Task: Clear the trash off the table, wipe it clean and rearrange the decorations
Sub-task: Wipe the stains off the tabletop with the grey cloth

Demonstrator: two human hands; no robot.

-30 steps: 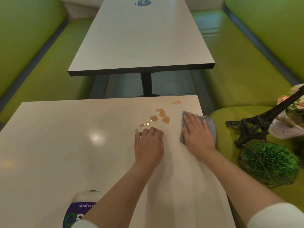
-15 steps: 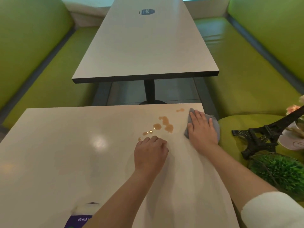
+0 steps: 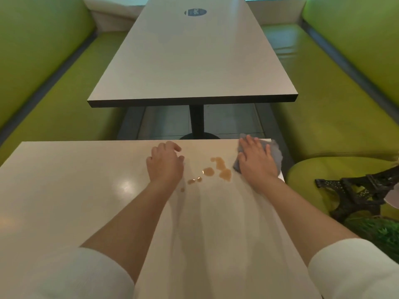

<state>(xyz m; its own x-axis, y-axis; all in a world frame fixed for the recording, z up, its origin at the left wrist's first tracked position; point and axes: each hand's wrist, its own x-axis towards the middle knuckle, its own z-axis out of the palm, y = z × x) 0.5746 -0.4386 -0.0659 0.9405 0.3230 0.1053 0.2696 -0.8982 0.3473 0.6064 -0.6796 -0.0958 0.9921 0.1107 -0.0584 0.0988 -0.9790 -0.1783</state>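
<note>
My right hand [image 3: 257, 162] presses flat on a grey cloth [image 3: 275, 154] at the far right corner of the near white table [image 3: 64, 201]. Brown liquid spills [image 3: 220, 167] lie on the tabletop between my two hands, with smaller drops trailing toward the left. My left hand [image 3: 165, 162] rests on the table left of the spills, fingers loosely curled and holding nothing. A black Eiffel Tower model [image 3: 362, 190] lies tilted on the green seat at the right. Below it, a green grass ball [image 3: 380, 236] is partly in view.
A second white table [image 3: 194, 61] with a round blue sticker stands beyond a gap. Green padded benches [image 3: 323, 115] run along both sides. Wet wipe streaks show on the near table's right half.
My right hand slid the cloth away from me to the table's far right corner. My left hand moved forward and left, past the drops. The view tilted up.
</note>
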